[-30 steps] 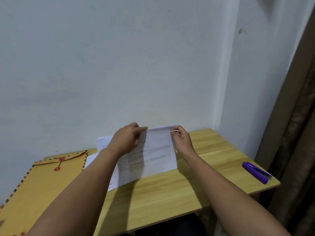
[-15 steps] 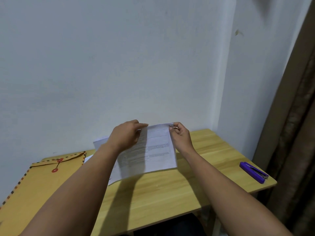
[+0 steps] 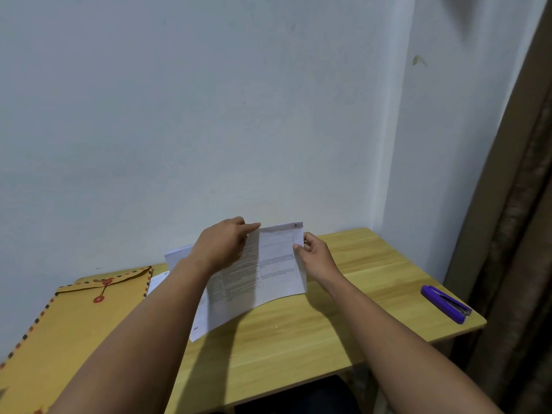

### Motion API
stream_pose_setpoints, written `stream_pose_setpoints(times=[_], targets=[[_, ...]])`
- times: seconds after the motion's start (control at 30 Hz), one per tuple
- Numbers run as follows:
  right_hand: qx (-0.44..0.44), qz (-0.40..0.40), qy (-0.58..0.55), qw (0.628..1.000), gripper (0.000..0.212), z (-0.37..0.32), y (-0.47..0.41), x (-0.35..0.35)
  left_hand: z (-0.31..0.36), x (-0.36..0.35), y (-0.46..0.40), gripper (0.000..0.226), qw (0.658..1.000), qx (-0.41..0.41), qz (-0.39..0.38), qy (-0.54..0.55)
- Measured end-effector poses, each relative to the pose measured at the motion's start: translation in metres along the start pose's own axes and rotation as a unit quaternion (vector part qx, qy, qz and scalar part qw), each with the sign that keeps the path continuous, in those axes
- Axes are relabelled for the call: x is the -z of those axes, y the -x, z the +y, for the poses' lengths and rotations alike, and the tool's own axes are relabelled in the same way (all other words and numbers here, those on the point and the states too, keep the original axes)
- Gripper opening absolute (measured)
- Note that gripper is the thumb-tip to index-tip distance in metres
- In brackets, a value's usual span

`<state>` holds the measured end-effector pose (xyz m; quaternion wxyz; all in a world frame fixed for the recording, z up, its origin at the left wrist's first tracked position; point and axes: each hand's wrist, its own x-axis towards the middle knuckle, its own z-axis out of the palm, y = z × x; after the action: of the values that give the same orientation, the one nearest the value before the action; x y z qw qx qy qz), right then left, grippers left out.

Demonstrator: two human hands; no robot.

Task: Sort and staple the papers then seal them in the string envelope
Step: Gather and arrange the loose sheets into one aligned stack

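Both hands, the left hand point(image 3: 222, 245) pinching the far edge and the right hand point(image 3: 315, 253) gripping the right edge, have raised the printed papers point(image 3: 263, 279) slightly higher off the worktop point(image 3: 298, 339), so sorting is judged unfinished, with stapler point(image 3: 446, 303) and string envelope point(image 3: 74, 318) untouched.

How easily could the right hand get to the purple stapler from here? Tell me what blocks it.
Probably yes, once it lets go. The right hand pinches the printed sheet's edge, and bare wooden table lies between it and the purple stapler near the right edge.
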<state>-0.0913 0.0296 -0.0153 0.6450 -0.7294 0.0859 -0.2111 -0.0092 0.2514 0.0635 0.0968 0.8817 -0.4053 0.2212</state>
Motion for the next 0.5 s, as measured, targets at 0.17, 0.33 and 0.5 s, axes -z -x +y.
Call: stream_pose_setpoints(times=[0.17, 0.33, 0.5], targets=[[-0.001, 0.003, 0.005, 1.0, 0.016, -0.0019, -0.002, -0.0008, -0.0002, 0.0031, -0.0028, 0.049, 1.0, -0.001, 0.008, -0.008], [-0.011, -0.001, 0.012, 1.0, 0.02, 0.0059, 0.0016, -0.0016, 0.0019, -0.0003, 0.0012, 0.059, 0.999, 0.018, -0.022, -0.019], [0.01, 0.007, 0.007, 1.0, 0.022, 0.0032, 0.0037, -0.007, -0.0015, 0.0032, 0.0029, 0.065, 0.999, 0.017, -0.019, -0.043]])
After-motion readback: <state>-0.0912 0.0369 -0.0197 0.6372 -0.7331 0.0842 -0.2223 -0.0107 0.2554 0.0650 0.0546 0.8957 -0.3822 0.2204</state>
